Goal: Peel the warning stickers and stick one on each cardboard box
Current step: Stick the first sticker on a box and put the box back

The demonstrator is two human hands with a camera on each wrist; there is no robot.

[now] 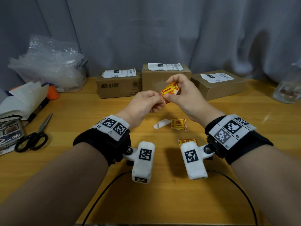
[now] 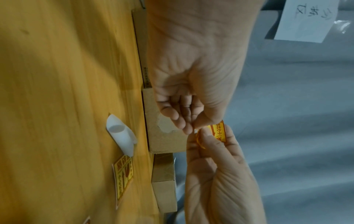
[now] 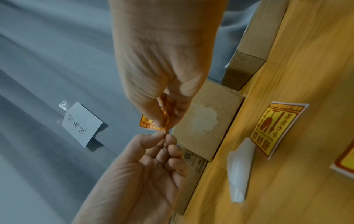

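Note:
Both hands hold one yellow-and-red warning sticker (image 1: 169, 92) (image 2: 218, 131) (image 3: 147, 122) in the air above the table, in front of the middle cardboard box (image 1: 151, 80) (image 3: 206, 121). My left hand (image 1: 160, 99) (image 2: 189, 128) pinches its lower corner. My right hand (image 1: 172, 88) (image 3: 162, 121) pinches its upper part, and the sticker bends between the fingers. A left box (image 1: 118, 85) and a right box (image 1: 219, 85) flank the middle one. Two more stickers (image 1: 178, 124) (image 1: 187, 141) lie flat on the table beside a curled white backing (image 1: 161, 123) (image 3: 239, 171).
Scissors (image 1: 34, 136) and a stack of books (image 1: 16, 108) lie at the left edge. A bin of bubble wrap (image 1: 48, 62) stands back left, a glass jar (image 1: 288, 90) far right. Black cables (image 1: 101, 201) run over the near table. A grey curtain hangs behind with a paper note (image 3: 82, 124).

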